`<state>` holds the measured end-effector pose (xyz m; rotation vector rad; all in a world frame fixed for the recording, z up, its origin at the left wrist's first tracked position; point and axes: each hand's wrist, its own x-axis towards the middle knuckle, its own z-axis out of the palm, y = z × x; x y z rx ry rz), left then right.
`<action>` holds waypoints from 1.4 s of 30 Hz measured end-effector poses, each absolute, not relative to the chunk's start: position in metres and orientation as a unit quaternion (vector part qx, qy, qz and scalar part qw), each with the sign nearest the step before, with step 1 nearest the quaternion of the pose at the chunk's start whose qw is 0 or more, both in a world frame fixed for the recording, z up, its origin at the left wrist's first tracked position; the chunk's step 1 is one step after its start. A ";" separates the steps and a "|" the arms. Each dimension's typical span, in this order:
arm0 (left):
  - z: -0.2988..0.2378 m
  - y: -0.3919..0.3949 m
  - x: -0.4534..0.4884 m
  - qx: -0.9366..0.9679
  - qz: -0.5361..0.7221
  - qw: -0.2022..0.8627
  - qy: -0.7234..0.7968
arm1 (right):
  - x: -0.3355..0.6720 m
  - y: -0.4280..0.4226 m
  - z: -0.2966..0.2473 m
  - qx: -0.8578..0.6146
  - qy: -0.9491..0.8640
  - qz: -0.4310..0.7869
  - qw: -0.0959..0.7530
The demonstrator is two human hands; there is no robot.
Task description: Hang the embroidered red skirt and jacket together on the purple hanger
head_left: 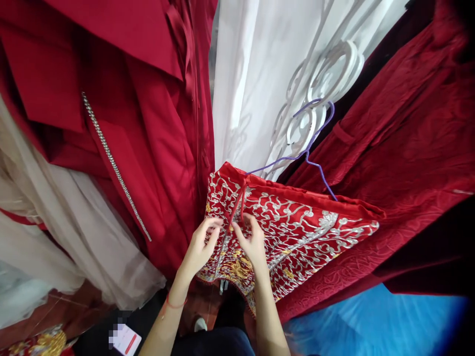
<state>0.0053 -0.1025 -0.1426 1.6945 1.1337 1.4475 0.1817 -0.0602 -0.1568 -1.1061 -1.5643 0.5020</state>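
Note:
In front of me hangs a red skirt-like garment point(297, 222), thickly embroidered in silver and gold, with a plain red satin waistband. A thin red drawstring point(237, 202) hangs in two strands from the waistband. My left hand point(203, 242) is at the left of the strands, its fingers curled and thumb drawn in; whatever lies between them is too small to make out. On the other side, my right hand point(253, 240) has its thumb and fingers bent round the drawstring against the embroidery. A purple wire hanger point(309, 148) holds the garment up from inside the waistband.
Red gowns point(148, 113) hang at left, one with a glittering trim, above pale tulle point(122, 257). White decorated panels point(256, 74) stand behind the hanger. Dark red patterned fabric point(401, 148) hangs at right, with blue fabric point(371, 321) below. A phone point(126, 340) lies at lower left.

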 end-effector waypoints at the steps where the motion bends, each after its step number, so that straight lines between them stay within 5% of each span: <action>1: -0.130 -0.091 0.012 0.663 0.557 0.284 0.410 | 0.181 -0.058 -0.144 -0.452 -0.659 0.208 0.563; 6: -0.079 -0.048 0.044 0.669 0.616 0.190 0.369 | 0.166 -0.053 -0.096 -0.399 -0.648 0.201 0.617; 14: -0.056 -0.023 0.046 0.654 0.616 0.252 0.360 | 0.161 -0.049 -0.091 -0.420 -0.565 0.216 0.677; 31: -0.053 -0.010 0.037 0.617 0.589 0.378 0.359 | 0.161 -0.034 -0.088 -0.374 -0.608 0.301 0.633; 42: -0.040 -0.015 0.038 0.623 0.633 0.294 0.354 | 0.170 -0.025 -0.044 -0.404 -0.587 0.211 0.670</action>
